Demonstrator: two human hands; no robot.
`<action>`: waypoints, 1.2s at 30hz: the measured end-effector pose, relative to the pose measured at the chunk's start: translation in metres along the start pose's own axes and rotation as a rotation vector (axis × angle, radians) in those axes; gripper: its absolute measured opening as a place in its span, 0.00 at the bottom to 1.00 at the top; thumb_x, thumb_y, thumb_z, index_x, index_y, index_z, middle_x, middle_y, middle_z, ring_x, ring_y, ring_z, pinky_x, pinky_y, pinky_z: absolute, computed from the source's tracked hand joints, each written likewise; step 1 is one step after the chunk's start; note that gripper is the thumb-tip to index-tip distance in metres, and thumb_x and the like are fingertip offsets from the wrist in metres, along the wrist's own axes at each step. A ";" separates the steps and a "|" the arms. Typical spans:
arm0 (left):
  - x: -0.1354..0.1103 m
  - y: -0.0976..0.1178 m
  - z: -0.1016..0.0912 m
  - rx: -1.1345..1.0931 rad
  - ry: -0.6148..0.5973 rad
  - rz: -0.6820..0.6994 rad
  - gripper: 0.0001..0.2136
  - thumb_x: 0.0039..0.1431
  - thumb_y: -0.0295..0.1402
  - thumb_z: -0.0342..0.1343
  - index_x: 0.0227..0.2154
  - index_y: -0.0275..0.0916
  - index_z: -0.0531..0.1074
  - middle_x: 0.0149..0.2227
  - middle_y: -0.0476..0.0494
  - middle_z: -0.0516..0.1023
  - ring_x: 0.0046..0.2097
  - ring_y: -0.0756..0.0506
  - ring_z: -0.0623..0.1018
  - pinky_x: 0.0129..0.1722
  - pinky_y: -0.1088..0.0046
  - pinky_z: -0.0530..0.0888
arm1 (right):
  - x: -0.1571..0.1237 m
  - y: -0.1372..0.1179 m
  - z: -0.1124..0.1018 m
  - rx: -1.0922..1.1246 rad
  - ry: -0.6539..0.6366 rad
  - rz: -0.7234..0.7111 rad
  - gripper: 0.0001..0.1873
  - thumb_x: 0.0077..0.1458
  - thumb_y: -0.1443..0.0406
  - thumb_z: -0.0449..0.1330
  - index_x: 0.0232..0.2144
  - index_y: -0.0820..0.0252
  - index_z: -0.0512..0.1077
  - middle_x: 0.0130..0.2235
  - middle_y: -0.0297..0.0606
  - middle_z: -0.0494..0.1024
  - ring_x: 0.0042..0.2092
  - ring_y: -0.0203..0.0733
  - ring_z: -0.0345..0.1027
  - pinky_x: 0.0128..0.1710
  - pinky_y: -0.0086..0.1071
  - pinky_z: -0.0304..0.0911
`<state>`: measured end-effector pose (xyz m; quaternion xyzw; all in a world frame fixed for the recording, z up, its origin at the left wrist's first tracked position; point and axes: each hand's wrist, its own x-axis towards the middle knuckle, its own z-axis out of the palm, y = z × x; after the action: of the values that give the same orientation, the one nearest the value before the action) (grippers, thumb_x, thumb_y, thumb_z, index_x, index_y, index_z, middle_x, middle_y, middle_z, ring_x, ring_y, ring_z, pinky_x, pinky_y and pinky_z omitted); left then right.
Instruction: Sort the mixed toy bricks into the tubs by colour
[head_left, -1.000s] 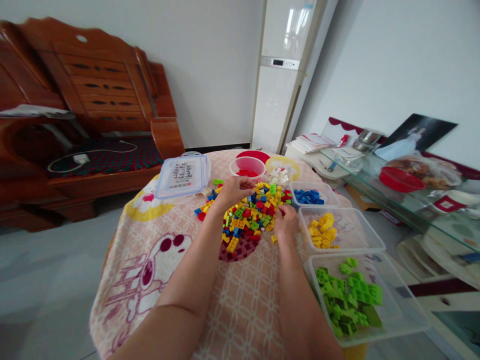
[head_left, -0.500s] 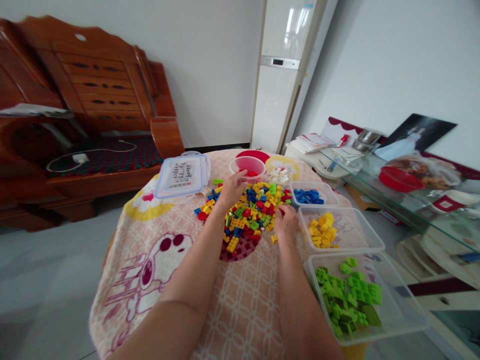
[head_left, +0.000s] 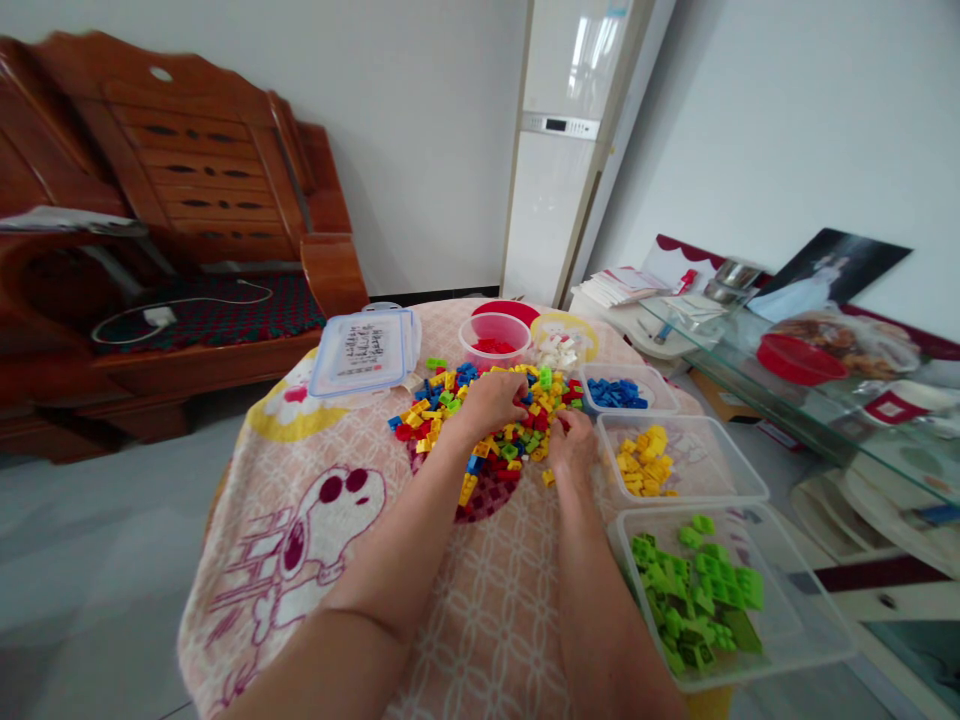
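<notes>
A mixed pile of toy building bricks [head_left: 431, 415] in red, yellow, blue and green lies on the table. Over its middle is my left hand [head_left: 493, 403], its fingers curled down into the bricks; whatever they pinch is hidden. At the pile's right edge my right hand [head_left: 574, 438] rests with fingers bent together, and I cannot make out what is in them. A single yellow brick [head_left: 549, 478] lies beside my right wrist. Just behind the pile stands a round clear bowl [head_left: 469, 345] holding red bricks [head_left: 493, 346]. White bricks [head_left: 559, 352] sit in a heap to its right.
On the right, clear boxes hold blue bricks [head_left: 616, 393], yellow bricks [head_left: 645, 461] and green bricks [head_left: 694, 595]. A blue-rimmed lid [head_left: 364, 352] lies at the left back of the patterned tablecloth [head_left: 495, 600]. Further right is a glass shelf [head_left: 795, 400] with a red bowl [head_left: 802, 358].
My left hand has moved from the rim of the red-brick bowl down and to the right, into the pile, and its fingers have curled. My right hand has stayed in place.
</notes>
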<state>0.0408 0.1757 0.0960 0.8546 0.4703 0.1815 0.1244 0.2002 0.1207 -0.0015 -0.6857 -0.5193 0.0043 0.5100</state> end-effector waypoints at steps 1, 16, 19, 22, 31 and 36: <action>-0.001 0.002 0.001 0.043 -0.012 -0.012 0.12 0.49 0.29 0.67 0.39 0.39 0.78 0.38 0.44 0.83 0.40 0.42 0.80 0.37 0.71 0.71 | 0.000 0.000 0.000 -0.001 -0.006 0.005 0.12 0.55 0.69 0.55 0.35 0.63 0.79 0.43 0.51 0.81 0.48 0.50 0.72 0.53 0.42 0.65; -0.002 -0.029 -0.013 -0.558 -0.003 0.064 0.04 0.49 0.29 0.61 0.27 0.38 0.81 0.23 0.49 0.80 0.26 0.49 0.76 0.29 0.75 0.72 | 0.000 -0.001 -0.001 0.020 -0.006 0.018 0.12 0.54 0.70 0.54 0.33 0.61 0.79 0.41 0.48 0.80 0.46 0.49 0.71 0.52 0.41 0.65; -0.002 -0.035 -0.011 -0.728 0.000 -0.008 0.06 0.49 0.33 0.62 0.28 0.37 0.81 0.23 0.48 0.79 0.23 0.50 0.74 0.25 0.76 0.71 | 0.000 0.000 0.000 0.009 -0.006 0.002 0.12 0.54 0.70 0.54 0.34 0.62 0.79 0.41 0.49 0.81 0.46 0.49 0.71 0.52 0.41 0.65; 0.002 -0.040 -0.004 -0.872 0.154 -0.080 0.09 0.48 0.36 0.64 0.30 0.35 0.80 0.25 0.47 0.80 0.24 0.50 0.75 0.26 0.76 0.73 | 0.000 0.000 0.001 0.003 -0.001 -0.010 0.12 0.55 0.69 0.55 0.34 0.62 0.79 0.42 0.50 0.81 0.46 0.49 0.71 0.52 0.41 0.65; 0.025 -0.054 0.023 -1.148 0.593 -0.190 0.23 0.53 0.34 0.59 0.53 0.33 0.74 0.48 0.34 0.82 0.50 0.42 0.82 0.51 0.64 0.79 | 0.000 0.000 0.000 0.013 -0.009 0.011 0.11 0.54 0.69 0.55 0.33 0.60 0.79 0.41 0.47 0.80 0.46 0.48 0.70 0.52 0.41 0.64; 0.021 -0.054 0.020 -1.064 0.558 -0.111 0.24 0.52 0.37 0.60 0.52 0.33 0.76 0.48 0.34 0.82 0.51 0.41 0.81 0.52 0.62 0.77 | 0.000 0.000 0.000 0.004 -0.004 0.005 0.12 0.55 0.69 0.54 0.33 0.61 0.79 0.41 0.48 0.80 0.46 0.48 0.71 0.52 0.40 0.64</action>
<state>0.0184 0.2210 0.0614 0.5693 0.3737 0.6025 0.4163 0.1999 0.1207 -0.0015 -0.6861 -0.5187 0.0081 0.5100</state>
